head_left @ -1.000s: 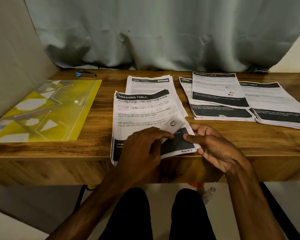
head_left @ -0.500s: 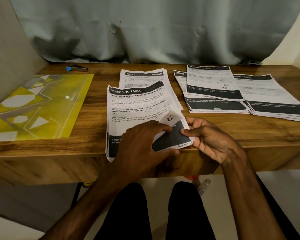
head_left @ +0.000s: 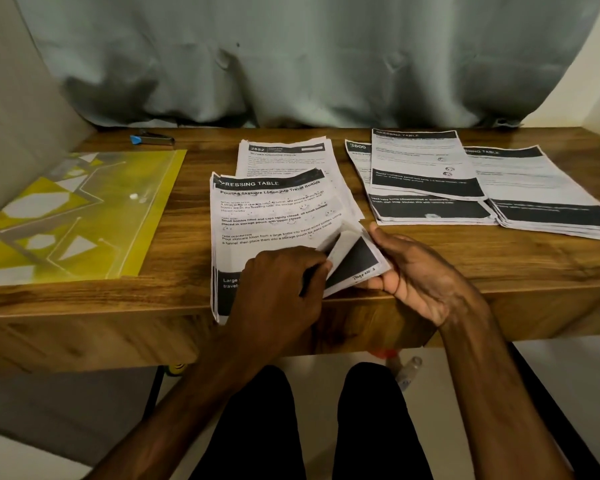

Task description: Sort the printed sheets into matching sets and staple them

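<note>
A stack of printed sheets headed "DRESSING TABLE" [head_left: 274,216] lies at the desk's front edge, overhanging it slightly. My left hand [head_left: 281,285] rests on its lower part, fingertips pinching the top sheet's bottom right corner and peeling it upward. My right hand [head_left: 409,275] holds the lower sheets at that corner, where "Page no 3" is handwritten. Behind this stack lies a second pile numbered 2652 [head_left: 284,155]. Further printed piles [head_left: 426,181] spread at the right, the far one [head_left: 541,199] reaching the frame's edge. A stapler with a blue end [head_left: 152,138] lies at the back left.
A yellow patterned plastic folder [head_left: 73,216] covers the desk's left side. The wooden desk [head_left: 499,265] stands against a grey curtain [head_left: 291,57]. My legs and a small bottle [head_left: 407,370] on the floor show below the desk.
The top sheet's bottom right corner is curled up higher than before, showing more of the page beneath. Both hands stay at that corner.
</note>
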Action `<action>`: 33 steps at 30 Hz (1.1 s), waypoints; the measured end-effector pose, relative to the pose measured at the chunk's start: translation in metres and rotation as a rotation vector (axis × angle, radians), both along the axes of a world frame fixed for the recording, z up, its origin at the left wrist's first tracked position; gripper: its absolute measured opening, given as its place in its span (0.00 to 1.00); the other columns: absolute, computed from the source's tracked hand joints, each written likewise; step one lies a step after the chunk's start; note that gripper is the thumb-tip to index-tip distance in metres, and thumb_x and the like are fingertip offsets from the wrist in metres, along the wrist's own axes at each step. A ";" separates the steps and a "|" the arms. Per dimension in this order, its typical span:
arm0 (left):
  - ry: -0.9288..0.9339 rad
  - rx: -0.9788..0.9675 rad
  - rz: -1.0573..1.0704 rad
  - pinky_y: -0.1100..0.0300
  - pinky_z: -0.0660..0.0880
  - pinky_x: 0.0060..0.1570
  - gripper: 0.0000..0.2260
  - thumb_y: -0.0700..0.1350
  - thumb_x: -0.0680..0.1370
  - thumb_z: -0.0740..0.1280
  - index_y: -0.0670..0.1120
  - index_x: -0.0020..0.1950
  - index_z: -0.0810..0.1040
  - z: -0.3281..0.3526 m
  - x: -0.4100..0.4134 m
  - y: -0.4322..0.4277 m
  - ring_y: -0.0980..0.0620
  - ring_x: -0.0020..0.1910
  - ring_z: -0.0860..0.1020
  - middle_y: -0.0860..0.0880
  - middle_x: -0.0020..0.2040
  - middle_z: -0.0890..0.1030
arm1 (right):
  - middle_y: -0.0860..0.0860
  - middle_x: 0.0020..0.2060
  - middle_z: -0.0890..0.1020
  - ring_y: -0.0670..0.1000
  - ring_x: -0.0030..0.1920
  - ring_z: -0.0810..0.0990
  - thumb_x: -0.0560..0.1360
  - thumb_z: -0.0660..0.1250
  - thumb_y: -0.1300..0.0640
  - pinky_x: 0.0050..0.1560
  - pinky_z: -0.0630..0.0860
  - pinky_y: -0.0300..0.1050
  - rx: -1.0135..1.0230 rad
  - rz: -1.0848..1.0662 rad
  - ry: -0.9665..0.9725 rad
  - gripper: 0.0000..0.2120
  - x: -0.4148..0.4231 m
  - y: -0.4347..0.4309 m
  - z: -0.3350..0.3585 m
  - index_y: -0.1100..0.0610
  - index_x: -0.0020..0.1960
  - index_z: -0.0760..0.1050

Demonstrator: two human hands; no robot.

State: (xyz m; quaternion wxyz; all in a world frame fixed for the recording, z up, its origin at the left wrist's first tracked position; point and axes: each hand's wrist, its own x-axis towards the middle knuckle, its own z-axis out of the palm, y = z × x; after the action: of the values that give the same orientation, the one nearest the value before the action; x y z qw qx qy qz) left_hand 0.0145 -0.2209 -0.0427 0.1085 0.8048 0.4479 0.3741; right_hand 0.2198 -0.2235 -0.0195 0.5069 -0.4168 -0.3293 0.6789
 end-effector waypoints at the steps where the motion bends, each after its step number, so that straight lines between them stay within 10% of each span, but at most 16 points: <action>1: -0.027 -0.023 0.017 0.61 0.78 0.52 0.15 0.56 0.78 0.67 0.48 0.52 0.86 0.000 0.001 -0.001 0.53 0.47 0.84 0.51 0.50 0.87 | 0.65 0.55 0.84 0.57 0.49 0.87 0.83 0.61 0.54 0.44 0.86 0.51 0.000 -0.001 -0.005 0.18 0.000 0.001 -0.001 0.67 0.61 0.78; 13: -0.100 0.021 0.090 0.74 0.67 0.48 0.10 0.54 0.74 0.74 0.48 0.45 0.85 0.002 0.005 -0.007 0.54 0.43 0.83 0.51 0.43 0.86 | 0.63 0.56 0.84 0.55 0.50 0.87 0.82 0.59 0.66 0.52 0.83 0.47 0.017 0.061 -0.008 0.13 0.004 0.002 -0.006 0.66 0.63 0.78; 25: 0.187 -0.082 -0.030 0.52 0.77 0.56 0.28 0.70 0.68 0.67 0.52 0.57 0.85 0.012 0.006 -0.004 0.48 0.58 0.82 0.50 0.60 0.85 | 0.65 0.59 0.83 0.58 0.52 0.86 0.74 0.60 0.70 0.49 0.85 0.48 0.024 0.081 0.043 0.19 0.006 0.002 -0.005 0.67 0.63 0.76; 33: 0.168 -0.123 -0.047 0.56 0.72 0.64 0.23 0.65 0.74 0.70 0.52 0.61 0.84 0.017 0.006 -0.005 0.50 0.64 0.79 0.51 0.65 0.82 | 0.65 0.61 0.82 0.60 0.55 0.85 0.78 0.57 0.70 0.52 0.84 0.52 0.028 0.093 0.050 0.18 0.006 0.002 -0.005 0.67 0.67 0.74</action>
State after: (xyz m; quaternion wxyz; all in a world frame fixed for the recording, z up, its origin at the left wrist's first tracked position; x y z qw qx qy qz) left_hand 0.0206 -0.2254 -0.0259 0.1282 0.8354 0.4586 0.2745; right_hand 0.2257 -0.2210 -0.0249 0.4887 -0.3765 -0.3451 0.7073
